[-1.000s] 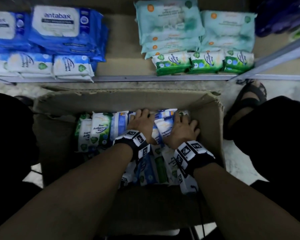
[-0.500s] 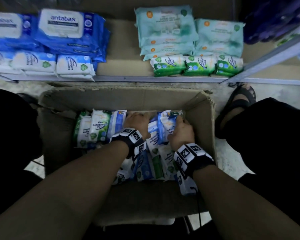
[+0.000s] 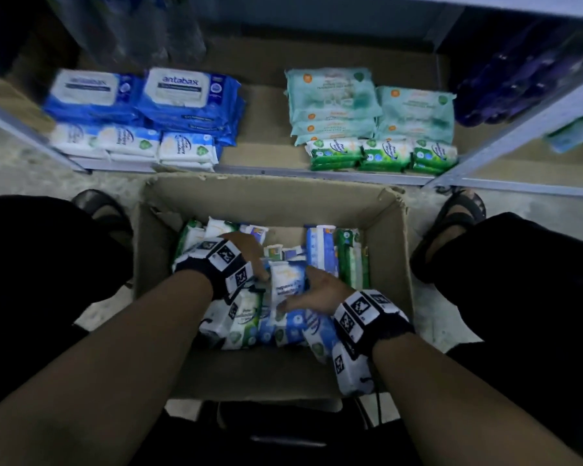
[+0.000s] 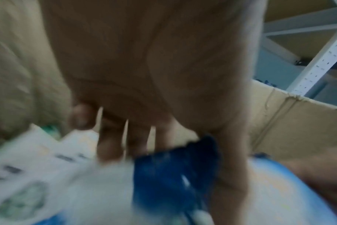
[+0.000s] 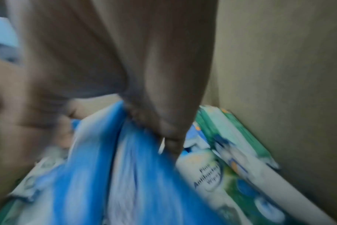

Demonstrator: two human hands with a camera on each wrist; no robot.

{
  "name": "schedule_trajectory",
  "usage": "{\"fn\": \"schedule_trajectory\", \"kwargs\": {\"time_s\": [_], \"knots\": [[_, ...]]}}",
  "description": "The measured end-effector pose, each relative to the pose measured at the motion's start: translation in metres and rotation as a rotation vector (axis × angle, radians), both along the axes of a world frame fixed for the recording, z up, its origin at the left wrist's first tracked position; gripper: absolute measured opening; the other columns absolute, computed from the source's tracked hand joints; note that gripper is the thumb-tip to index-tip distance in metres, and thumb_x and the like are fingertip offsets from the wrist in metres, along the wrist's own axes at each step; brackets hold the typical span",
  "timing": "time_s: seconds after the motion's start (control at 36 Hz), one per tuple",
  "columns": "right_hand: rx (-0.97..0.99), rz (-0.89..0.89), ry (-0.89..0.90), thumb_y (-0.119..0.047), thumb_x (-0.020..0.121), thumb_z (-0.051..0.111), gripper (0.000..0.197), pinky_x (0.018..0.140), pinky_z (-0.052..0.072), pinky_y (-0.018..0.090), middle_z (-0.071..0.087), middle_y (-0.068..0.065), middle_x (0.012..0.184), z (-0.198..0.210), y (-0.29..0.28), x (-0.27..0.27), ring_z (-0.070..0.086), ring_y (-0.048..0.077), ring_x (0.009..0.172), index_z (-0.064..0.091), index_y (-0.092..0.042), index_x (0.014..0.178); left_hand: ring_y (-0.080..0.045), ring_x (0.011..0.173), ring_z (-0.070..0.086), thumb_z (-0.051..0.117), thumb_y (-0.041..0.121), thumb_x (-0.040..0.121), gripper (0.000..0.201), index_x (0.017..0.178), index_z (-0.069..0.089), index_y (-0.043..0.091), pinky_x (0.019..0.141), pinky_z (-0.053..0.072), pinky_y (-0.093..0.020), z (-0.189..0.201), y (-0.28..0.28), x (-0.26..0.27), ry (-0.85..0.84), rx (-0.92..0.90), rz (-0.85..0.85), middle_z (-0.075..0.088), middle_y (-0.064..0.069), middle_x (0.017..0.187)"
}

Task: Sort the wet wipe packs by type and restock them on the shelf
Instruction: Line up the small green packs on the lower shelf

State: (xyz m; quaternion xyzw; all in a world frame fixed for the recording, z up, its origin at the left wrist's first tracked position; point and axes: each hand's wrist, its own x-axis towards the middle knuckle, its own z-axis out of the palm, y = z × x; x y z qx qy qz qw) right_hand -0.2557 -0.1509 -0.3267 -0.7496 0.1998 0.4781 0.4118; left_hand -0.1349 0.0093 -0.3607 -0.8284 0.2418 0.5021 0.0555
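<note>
Dim room, pale floor (image 3: pixel 21 169). Low metal shelf (image 3: pixel 266 171) straight ahead with a brown board deck. On it, left: big blue antabax packs (image 3: pixel 189 95) stacked behind a row of small blue-and-white packs (image 3: pixel 187 148). Right: mint-green packs (image 3: pixel 334 95) stacked behind a row of small green packs (image 3: pixel 382 156). Dark purple items (image 3: pixel 519 85) in the next bay, too blurred to name.

Open cardboard box (image 3: pixel 270 196) on the floor between my sandalled feet, just in front of the shelf edge. Inside: mixed small wet wipe packs, blue-and-white and green-and-white, mostly on edge. Green ones (image 3: pixel 350 260) stand against the right wall.

Both hands are down in the box, on either side of one upright blue-and-white fragrance pack (image 3: pixel 288 284) near the middle.

Left hand (image 3: pixel 246 250): palm down on the packs left of it, fingers (image 4: pixel 110 146) curled into the pile, thumb along a dark blue pack edge (image 4: pixel 173 175). Wrist view is blurred; cannot tell whether it has actually gripped one.

Right hand (image 3: pixel 317 294): palm turned inward, fingers wrapped round the fragrance pack from the right; in the wrist view blue film (image 5: pixel 137 167) bunches under them. Holding that pack.
</note>
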Motion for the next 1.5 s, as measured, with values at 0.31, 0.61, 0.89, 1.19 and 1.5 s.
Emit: {"fn": "schedule_trajectory", "kwargs": {"time_s": [0.31,0.61,0.89,1.19,1.5], "knots": [[-0.341,0.121,-0.150,-0.017,0.088,0.061,0.039,0.086,0.042,0.020,0.060,0.007,0.131,-0.007,-0.024,-0.001,0.057,0.024,0.116,0.061,-0.018,0.127,-0.029,0.095,0.067,0.068,0.052,0.083,0.050,0.106,0.070,0.008,0.068,0.052,-0.033,0.007,0.046,-0.002,-0.058,0.156,0.084,0.068,-0.014,0.103],[-0.581,-0.079,-0.170,-0.009,0.086,0.065,0.049,0.099,0.042,0.042,0.036,0.020,0.140,-0.045,-0.055,0.018,0.044,0.041,0.123,0.046,-0.011,0.131,-0.026,0.081,0.059,0.053,0.034,0.095,0.028,0.107,0.063,0.011,0.064,0.045,-0.031,-0.001,-0.029,-0.011,-0.116,-0.284,0.133,0.063,-0.007,0.090],[-0.718,0.048,-0.109,-0.023,0.091,0.062,0.082,0.103,0.031,0.038,0.037,0.023,0.143,-0.084,-0.061,0.023,0.042,0.035,0.125,0.010,0.001,0.149,-0.034,0.111,0.056,0.060,0.053,0.085,0.056,0.125,0.052,0.015,0.087,0.050,-0.038,-0.055,-0.086,-0.041,-0.126,-0.339,0.234,0.062,-0.012,0.120],[-0.779,0.195,-0.084,-0.011,0.093,0.054,0.052,0.097,0.038,0.035,0.054,0.018,0.132,-0.091,-0.071,0.025,0.037,0.033,0.128,0.033,-0.005,0.141,-0.036,0.120,0.049,0.073,0.059,0.074,0.085,0.136,0.039,0.012,0.096,0.044,-0.041,-0.088,-0.100,-0.039,-0.117,-0.285,0.493,0.053,-0.014,0.132],[-0.770,0.211,-0.081,-0.013,0.094,0.046,0.047,0.100,0.029,0.038,0.053,0.022,0.131,-0.101,-0.065,0.028,0.039,0.036,0.124,0.029,-0.003,0.137,-0.012,0.085,0.059,0.079,0.040,0.070,0.041,0.107,0.070,0.026,0.071,0.039,-0.020,-0.081,-0.095,-0.022,0.076,-0.390,0.464,0.069,0.005,0.103]]}}
